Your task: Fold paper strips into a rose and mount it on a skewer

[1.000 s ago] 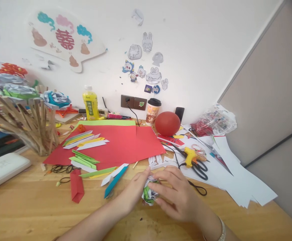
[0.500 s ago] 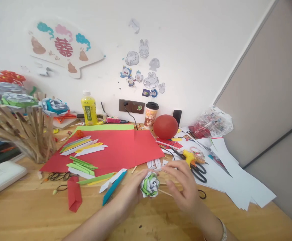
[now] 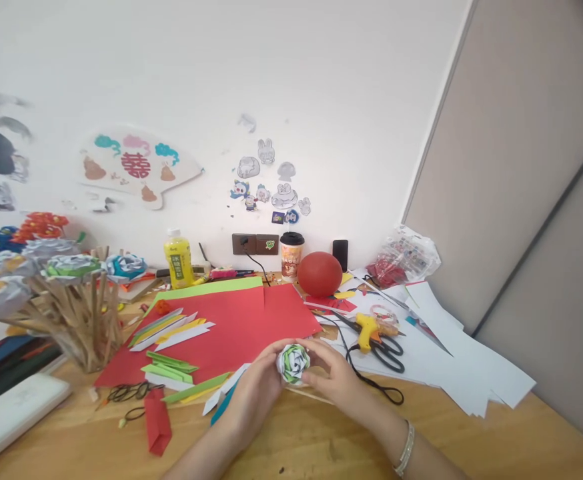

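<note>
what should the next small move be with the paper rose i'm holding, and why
Probably reach for the glue gun. Both hands, left hand and right hand, cup the rolled green-and-white paper rose above the table, and a thin stick shows just below it, so fixing the two seems due.

The paper rose (image 3: 293,363) is white with green and black streaks. The big sheet (image 3: 231,327) is red, edged behind by lime green paper (image 3: 206,289). The bottle (image 3: 179,260) is yellow, the ball (image 3: 319,274) red, the glue gun (image 3: 366,329) yellow.
</note>
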A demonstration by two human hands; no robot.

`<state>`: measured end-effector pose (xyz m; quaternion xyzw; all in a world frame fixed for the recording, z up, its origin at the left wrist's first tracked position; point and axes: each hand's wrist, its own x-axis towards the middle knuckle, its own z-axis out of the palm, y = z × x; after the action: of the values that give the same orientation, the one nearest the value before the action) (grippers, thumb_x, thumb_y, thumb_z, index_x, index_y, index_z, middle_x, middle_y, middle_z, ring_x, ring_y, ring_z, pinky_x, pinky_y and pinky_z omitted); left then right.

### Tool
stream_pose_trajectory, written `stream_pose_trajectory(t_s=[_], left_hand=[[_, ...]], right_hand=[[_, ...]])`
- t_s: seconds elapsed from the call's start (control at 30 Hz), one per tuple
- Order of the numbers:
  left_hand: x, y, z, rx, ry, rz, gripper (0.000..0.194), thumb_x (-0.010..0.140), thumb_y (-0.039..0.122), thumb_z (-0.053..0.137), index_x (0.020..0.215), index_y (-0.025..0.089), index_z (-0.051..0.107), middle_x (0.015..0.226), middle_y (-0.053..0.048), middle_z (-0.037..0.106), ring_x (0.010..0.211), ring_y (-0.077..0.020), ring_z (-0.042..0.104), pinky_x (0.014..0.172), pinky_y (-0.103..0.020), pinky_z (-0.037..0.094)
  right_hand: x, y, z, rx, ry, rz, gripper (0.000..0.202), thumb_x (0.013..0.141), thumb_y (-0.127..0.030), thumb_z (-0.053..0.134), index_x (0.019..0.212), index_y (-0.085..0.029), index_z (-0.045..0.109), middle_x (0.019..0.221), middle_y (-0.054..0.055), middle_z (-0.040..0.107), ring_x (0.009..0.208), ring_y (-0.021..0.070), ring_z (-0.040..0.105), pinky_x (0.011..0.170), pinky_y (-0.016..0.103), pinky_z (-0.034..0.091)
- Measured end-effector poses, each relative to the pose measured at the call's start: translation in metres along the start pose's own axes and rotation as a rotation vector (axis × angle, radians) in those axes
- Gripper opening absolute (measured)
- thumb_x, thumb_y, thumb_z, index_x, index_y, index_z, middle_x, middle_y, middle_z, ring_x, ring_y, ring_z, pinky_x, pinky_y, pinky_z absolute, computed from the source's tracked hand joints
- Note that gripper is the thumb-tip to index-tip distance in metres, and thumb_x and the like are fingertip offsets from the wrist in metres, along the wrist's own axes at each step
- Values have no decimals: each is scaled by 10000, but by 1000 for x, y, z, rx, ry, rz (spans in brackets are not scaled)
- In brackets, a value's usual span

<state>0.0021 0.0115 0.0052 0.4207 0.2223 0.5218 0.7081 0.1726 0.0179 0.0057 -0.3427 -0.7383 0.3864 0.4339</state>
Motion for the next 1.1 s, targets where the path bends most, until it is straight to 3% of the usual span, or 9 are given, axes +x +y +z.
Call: stream_pose_trajectory(t_s=[0.07, 0.17, 0.27, 0.33, 0.47, 0.67, 0.87, 1.1], left_hand=[[1, -3, -6, 181, -47, 59, 346, 824, 361, 545, 1127, 197, 573, 1170, -104, 595, 1134, -286, 504, 932, -405, 402], [3, -5, -14, 573, -86, 203, 597, 629, 248, 760, 1179, 230, 529, 1250, -103, 529, 1178, -293, 460, 971, -394, 383], [5, -4, -18, 863, 33, 311, 497, 625, 190, 743, 1092, 225, 576, 1155, -102, 574, 1076, -272, 528, 882, -368, 448], [7, -3, -18, 933, 98, 364, 413, 621, 184, 734, 1012, 225, 607, 1052, -82, 618, 979, -257, 570, 824, -355, 471], [11, 5, -23, 952, 208, 453, 353, 620, 206, 732, 954, 226, 619, 974, -58, 639, 926, -248, 578, 810, -352, 463], [24, 35, -56, 894, 563, 645, 391, 630, 299, 722, 975, 202, 565, 986, -68, 584, 867, -240, 546, 752, -359, 448], [29, 61, -92, 710, 742, 771, 497, 620, 393, 714, 1029, 214, 496, 953, -45, 589, 827, -212, 597, 663, -309, 493], [25, 83, -102, 616, 891, 920, 531, 657, 371, 687, 1113, 208, 471, 988, -73, 614, 833, -205, 623, 702, -321, 501]], right_hand=[[2, 5, 0, 95, 8, -7, 431, 789, -332, 646, 1200, -251, 545, 1178, 63, 564, 1102, 223, 525, 958, 376, 410], [6, 13, -1, 200, 3, -2, 461, 755, -379, 677, 1172, -221, 564, 1139, 71, 563, 1066, 226, 546, 934, 377, 434], [7, 18, 0, 226, 13, 2, 478, 731, -382, 698, 1160, -212, 571, 1127, 71, 558, 1052, 223, 552, 936, 382, 436], [7, 20, 1, 229, 13, 2, 498, 734, -364, 698, 1186, -214, 553, 1144, 74, 554, 1047, 217, 556, 939, 384, 436], [7, 23, 1, 143, 43, 7, 496, 785, -321, 627, 1253, -226, 492, 1144, 74, 572, 968, 187, 587, 861, 356, 494], [12, 33, -1, -61, 170, 3, 343, 788, -248, 549, 1127, -209, 584, 1143, 96, 562, 868, 178, 600, 849, 382, 489], [9, 38, 5, -174, 116, -55, 350, 747, -181, 535, 1088, -190, 615, 1099, 97, 595, 891, 194, 589, 909, 386, 438], [4, 39, 7, -329, 0, -52, 317, 793, -257, 504, 1079, -193, 625, 1164, 119, 586, 1044, 230, 558, 950, 380, 416]])
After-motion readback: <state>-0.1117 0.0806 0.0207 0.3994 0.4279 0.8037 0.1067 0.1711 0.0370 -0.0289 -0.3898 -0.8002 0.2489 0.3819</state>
